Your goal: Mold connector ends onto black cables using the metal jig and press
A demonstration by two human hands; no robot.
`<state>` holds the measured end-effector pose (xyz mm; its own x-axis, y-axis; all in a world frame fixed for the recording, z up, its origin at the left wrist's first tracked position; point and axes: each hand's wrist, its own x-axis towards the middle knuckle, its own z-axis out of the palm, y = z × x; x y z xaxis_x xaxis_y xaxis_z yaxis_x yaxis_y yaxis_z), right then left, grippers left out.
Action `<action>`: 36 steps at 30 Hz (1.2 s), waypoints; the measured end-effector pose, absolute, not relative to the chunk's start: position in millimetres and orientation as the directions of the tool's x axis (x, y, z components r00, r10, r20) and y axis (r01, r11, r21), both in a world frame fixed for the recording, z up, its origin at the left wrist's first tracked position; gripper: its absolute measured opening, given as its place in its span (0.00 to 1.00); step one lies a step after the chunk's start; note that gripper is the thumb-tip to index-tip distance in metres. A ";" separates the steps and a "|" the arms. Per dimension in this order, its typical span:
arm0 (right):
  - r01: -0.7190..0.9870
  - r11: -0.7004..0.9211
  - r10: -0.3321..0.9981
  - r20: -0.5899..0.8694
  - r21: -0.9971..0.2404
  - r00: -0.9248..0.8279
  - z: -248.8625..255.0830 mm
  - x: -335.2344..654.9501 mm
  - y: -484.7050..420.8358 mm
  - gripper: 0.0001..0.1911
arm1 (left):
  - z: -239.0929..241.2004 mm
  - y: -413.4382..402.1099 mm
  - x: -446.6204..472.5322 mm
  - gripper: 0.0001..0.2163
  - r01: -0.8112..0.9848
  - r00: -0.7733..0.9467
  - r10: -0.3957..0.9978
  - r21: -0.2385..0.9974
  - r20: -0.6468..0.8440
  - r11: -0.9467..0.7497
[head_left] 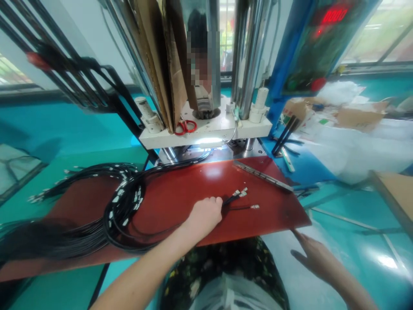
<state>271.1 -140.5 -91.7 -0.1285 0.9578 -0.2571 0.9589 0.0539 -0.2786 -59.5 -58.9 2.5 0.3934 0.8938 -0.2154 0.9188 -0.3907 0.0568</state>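
My left hand [206, 212] is closed around several thin black cables above the reddish-brown board [180, 189]. Their pale connector ends [240, 193] stick out to the right of my fist. One separate cable end [254, 207] lies on the board just below them. My right hand [311, 252] is by the board's lower right corner, fingers stretched and thumb apart, with nothing in it. A large coiled bundle of black cables [124, 202] with white labels rests on the board's left side, and some of its cables run under the press.
Behind the board stands a press with a white plate [206, 129], a lit lamp and red-handled scissors [186, 127]. A metal strip [263, 175] lies on the board's right. Farther right are a blue control box [318, 47], tools and white plastic bags [351, 142].
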 end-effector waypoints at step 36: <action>0.135 0.063 0.866 -0.013 -0.989 -0.499 50.6 123.3 -47.7 0.20 | 19.6 -56.1 -27.4 0.17 0.148 0.644 0.708 0.955 -0.291 0.258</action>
